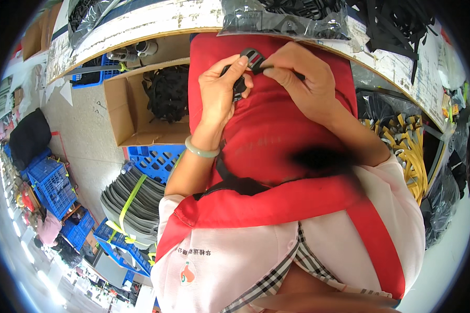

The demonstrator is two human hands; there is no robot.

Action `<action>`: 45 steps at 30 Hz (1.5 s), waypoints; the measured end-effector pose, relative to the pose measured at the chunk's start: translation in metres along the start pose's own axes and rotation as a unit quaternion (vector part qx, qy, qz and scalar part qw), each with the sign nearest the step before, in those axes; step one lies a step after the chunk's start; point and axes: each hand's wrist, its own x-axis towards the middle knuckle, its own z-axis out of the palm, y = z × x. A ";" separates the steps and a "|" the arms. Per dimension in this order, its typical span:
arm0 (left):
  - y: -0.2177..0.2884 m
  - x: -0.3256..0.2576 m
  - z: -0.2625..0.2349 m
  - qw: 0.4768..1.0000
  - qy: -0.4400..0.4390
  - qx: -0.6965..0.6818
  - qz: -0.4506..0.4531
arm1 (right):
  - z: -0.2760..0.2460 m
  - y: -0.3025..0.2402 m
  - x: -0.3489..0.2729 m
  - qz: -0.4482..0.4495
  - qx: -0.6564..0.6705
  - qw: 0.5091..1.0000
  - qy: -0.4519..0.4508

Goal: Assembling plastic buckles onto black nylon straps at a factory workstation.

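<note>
My left hand [216,91] is closed around a black plastic buckle [254,58], thumb pressed on its side. A dark reddish strip shows in the buckle's slot. Below it, a short black strap piece [239,86] runs down inside the same hand. To the right, my right hand [308,78] pinches a small black end at the buckle's right side, which looks like webbing strap; the fingers hide most of it. Both hands are above the red apron [266,120] across my lap. A pale green bangle [201,148] circles my left wrist.
The worn white table edge [141,25] curves ahead, bearing a clear bag of black parts [284,23] and loose black straps [397,26]. At left stand a cardboard box [121,112] holding black straps and a tied stack of grey strips [133,201]. Yellow straps [410,151] hang at right.
</note>
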 end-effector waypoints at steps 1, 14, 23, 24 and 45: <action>-0.001 0.001 -0.003 0.999 0.002 0.030 0.039 | -0.001 -0.004 0.000 0.144 0.000 0.989 -0.018; 0.001 -0.006 -0.004 0.985 -0.061 0.138 0.087 | -0.009 0.040 -0.003 0.426 0.233 0.867 -0.113; 0.049 -0.037 -0.040 0.964 -0.130 0.231 0.031 | 0.004 0.056 -0.004 0.367 0.270 0.882 -0.120; 0.062 -0.044 -0.062 0.962 -0.107 0.247 0.042 | 0.000 0.063 -0.003 0.339 0.239 0.905 -0.096; 0.039 0.000 -0.036 0.993 -0.051 0.103 0.007 | -0.217 0.140 0.107 -0.002 -0.651 0.757 0.061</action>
